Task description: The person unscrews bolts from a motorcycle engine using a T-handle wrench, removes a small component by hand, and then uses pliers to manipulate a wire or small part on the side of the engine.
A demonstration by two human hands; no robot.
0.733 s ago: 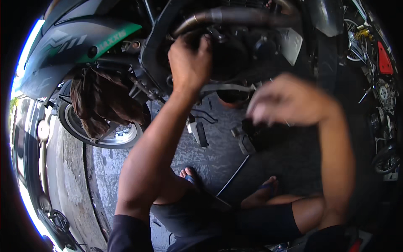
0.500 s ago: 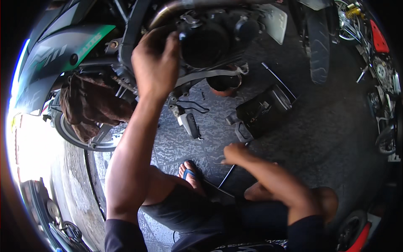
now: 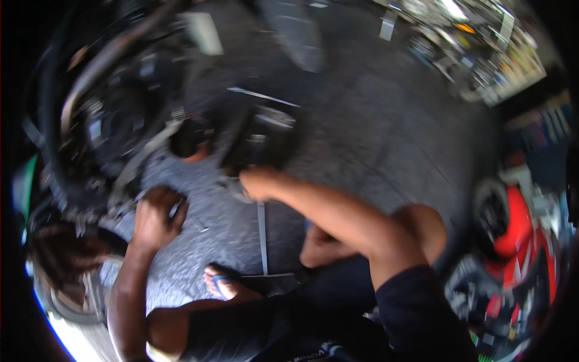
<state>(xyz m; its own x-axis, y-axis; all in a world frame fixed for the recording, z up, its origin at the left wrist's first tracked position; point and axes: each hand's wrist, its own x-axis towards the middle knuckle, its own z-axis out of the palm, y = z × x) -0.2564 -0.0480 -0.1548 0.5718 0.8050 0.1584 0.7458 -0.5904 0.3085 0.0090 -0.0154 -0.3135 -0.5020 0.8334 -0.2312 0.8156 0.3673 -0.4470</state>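
Note:
My left hand [image 3: 161, 214] is raised low in front of the motorcycle engine [image 3: 120, 123], its fingers curled round a dark item too blurred to name. My right hand [image 3: 258, 184] reaches to the near end of a dark tool case or tray [image 3: 259, 142] on the floor, fingers closed; what they grip is hidden. Below that hand lies a long metal T-handle tool [image 3: 262, 235]. A reddish-rimmed dark container [image 3: 193, 139] sits under the engine, and a thin metal bar [image 3: 262, 96] lies beyond the case. The whole view is blurred.
A dark rag [image 3: 63, 250] hangs at the left by a wheel. A tyre [image 3: 295, 36] stands at the top. Piled parts [image 3: 470, 54] fill the upper right, and red motorcycle parts [image 3: 518, 229] are at the right. My feet [image 3: 220, 280] are on the tiled floor [image 3: 380, 157].
The view has swung to the right. My left hand has come down off the engine with its fingers curled. My right hand has moved from above the floor to the case.

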